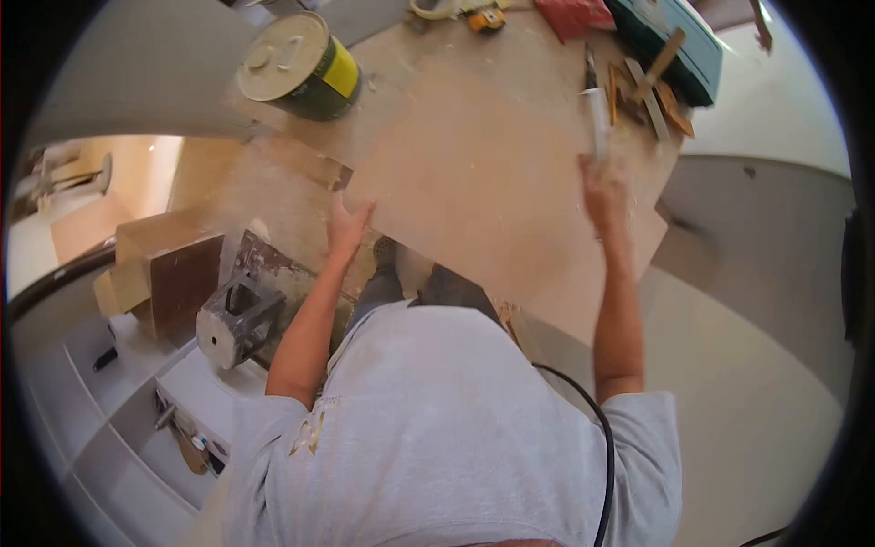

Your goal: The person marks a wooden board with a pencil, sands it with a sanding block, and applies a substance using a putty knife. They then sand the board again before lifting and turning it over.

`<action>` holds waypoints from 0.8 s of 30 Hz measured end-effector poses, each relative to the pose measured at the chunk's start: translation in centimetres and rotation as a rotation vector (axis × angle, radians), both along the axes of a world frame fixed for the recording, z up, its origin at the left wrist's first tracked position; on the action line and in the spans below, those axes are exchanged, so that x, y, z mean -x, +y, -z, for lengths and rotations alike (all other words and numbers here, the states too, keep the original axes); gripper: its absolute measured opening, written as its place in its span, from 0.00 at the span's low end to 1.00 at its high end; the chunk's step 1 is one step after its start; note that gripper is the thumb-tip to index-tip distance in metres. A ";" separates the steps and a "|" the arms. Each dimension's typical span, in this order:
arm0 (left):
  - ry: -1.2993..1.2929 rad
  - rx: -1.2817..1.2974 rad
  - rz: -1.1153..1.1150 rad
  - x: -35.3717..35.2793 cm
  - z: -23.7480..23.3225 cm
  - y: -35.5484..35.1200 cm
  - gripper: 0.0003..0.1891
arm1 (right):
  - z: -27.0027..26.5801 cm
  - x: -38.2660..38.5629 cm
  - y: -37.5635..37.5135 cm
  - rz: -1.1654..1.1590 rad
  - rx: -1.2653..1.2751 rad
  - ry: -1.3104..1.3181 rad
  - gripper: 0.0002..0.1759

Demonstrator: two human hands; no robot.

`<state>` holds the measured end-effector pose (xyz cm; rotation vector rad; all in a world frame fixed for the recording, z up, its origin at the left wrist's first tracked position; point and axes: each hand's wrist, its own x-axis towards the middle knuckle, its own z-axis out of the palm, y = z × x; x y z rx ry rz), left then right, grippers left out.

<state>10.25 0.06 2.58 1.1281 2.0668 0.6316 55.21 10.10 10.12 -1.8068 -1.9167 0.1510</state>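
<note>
My right hand (605,187) is closed round a long white object (597,118), blurred by motion, over the right side of the wooden work board (474,173). Its exact kind cannot be made out. At the board's left edge, my left hand (346,228) has its thumb apart from the fingers, beside a dark notch in the wood. It appears to touch the edge, and I see nothing held in it. Just beyond the right hand lie a dark-tipped tool (591,66), a metal strip (647,100) and a wooden-handled tool (663,62).
A lidded can (296,68) with a yellow label stands at the back left. A yellow tape measure (486,19), a red cloth-like item (574,16) and a teal case (674,46) line the far edge. Wooden boxes (173,269) and a paint-stained stand (241,314) are at left.
</note>
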 end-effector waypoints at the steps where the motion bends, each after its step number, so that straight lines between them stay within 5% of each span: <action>1: 0.399 -0.043 0.108 -0.5 -0.1 -0.6 0.41 | -0.7 2.8 -3.7 0.095 0.206 0.081 0.43; 7: 0.689 -0.332 0.685 -3.2 0.6 2.6 0.49 | 1.3 -0.3 -16.6 0.677 0.084 0.288 0.39; 10: 0.642 -0.309 0.712 -7.7 -0.2 8.7 0.52 | 0.7 -1.9 -22.1 0.879 0.073 0.382 0.38; 12: 0.599 -0.243 0.537 -13.5 1.9 11.2 0.52 | 0.1 -1.9 -25.1 0.966 0.080 0.461 0.38; 14: 0.290 -0.399 0.740 -21.4 1.8 8.2 0.52 | -0.6 -1.8 -28.9 1.059 0.050 0.506 0.38; 16: -0.074 -0.320 1.286 -30.3 0.7 0.4 0.50 | -3.2 -1.1 -31.9 1.098 -0.030 0.407 0.38; 17: 0.199 -0.802 1.710 -35.9 5.0 -6.4 0.46 | -6.7 0.0 -32.1 1.119 -0.075 0.345 0.38; 18: -0.198 -0.509 2.152 -38.3 3.6 -10.9 0.39 | -9.3 -0.3 -33.7 1.026 -0.110 0.200 0.39; 19: -0.620 0.027 2.211 -36.3 -2.9 -13.9 0.38 | -11.7 -1.4 -35.0 0.925 -0.150 0.053 0.39; 20: -0.613 0.021 2.244 -36.4 -4.6 -14.5 0.38 | -14.2 -1.7 -35.8 0.953 -0.166 0.050 0.39; 22: -0.815 -0.683 2.073 -37.0 -5.6 -14.8 0.39 | -17.2 -1.7 -38.0 0.994 -0.075 0.021 0.33; 24: -0.438 -0.580 1.816 -38.7 -2.9 -7.4 0.38 | -15.6 -1.6 -40.6 1.032 -0.134 0.164 0.33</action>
